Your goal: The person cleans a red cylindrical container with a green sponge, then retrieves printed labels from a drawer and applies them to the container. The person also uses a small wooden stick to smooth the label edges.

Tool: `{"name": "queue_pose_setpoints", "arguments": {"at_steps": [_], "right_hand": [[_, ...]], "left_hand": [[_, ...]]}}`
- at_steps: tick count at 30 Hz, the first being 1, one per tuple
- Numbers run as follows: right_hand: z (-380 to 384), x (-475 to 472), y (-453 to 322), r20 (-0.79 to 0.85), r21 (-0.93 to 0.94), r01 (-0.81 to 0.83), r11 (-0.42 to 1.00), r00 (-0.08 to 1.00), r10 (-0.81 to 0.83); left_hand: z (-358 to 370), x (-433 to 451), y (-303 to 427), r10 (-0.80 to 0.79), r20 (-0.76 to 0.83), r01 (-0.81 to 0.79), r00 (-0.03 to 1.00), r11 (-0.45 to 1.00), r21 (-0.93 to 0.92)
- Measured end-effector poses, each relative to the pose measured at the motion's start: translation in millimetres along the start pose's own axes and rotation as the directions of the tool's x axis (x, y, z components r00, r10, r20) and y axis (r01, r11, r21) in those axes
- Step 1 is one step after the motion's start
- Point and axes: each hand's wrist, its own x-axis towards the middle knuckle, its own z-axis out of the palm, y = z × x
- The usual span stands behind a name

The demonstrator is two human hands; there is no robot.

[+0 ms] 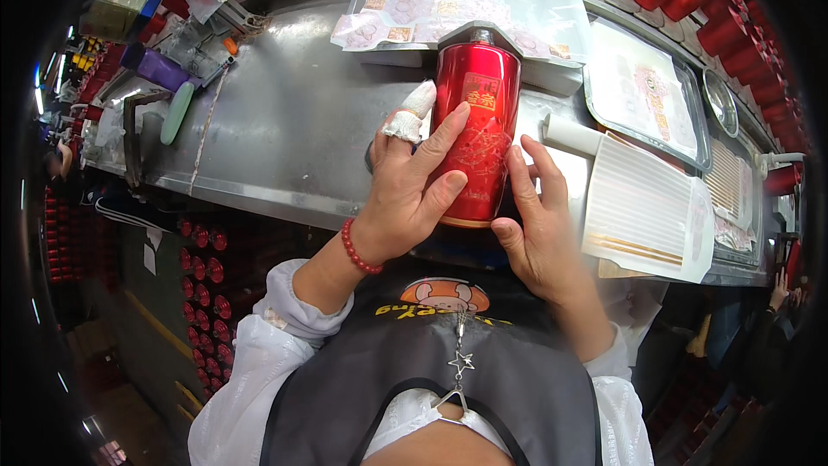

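Note:
A shiny red cylindrical container [477, 136] with a gold printed emblem and a gold lower rim lies in front of me, its far end against a dark angular holder [480, 34]. My left hand [414, 175] rests on its left side, fingertips on the printed surface; one finger wears a white wrap, and a red bead bracelet circles the wrist. My right hand [540, 226] is at the lower right side of the container, fingers apart, the fingertips touching or very near it. Neither hand is closed around it.
Printed decal sheets [446, 6] lie behind the container. To the right are a tray with a decal sheet [640, 94], a striped sheet [647, 207] and a metal bowl [720, 102]. A green oval object [177, 113] and a purple bottle [155, 68] sit left. Several red containers [731, 39] line the right rear.

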Motion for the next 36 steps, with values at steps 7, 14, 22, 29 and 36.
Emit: {"name": "queue_pose_setpoints", "arguments": {"at_steps": [7, 14, 22, 29, 36], "right_hand": [[0, 2, 10, -0.040, -0.028, -0.036, 0.999, 0.999, 0.035], [6, 14, 5, -0.024, 0.043, -0.029, 0.999, 0.999, 0.030], [2, 6, 4, -0.003, 0.021, -0.049, 0.999, 0.999, 0.049], [-5, 26, 4, -0.052, 0.002, -0.018, 1.000, 0.998, 0.018], [-7, 53, 5, -0.059, -0.067, -0.009, 0.998, 0.998, 0.005]], "left_hand": [[-4, 1, -2, -0.012, 0.081, 0.016, 0.997, 0.999, -0.052], [3, 0, -3, 0.016, -0.007, -0.016, 1.000, 0.999, -0.045], [0, 1, -6, 0.022, -0.015, -0.023, 1.000, 0.997, -0.077], [-7, 18, -4, 0.019, -0.005, -0.019, 1.000, 1.000, -0.002], [-12, 28, -8, 0.052, 0.015, -0.053, 0.999, 0.998, 0.021]]}}
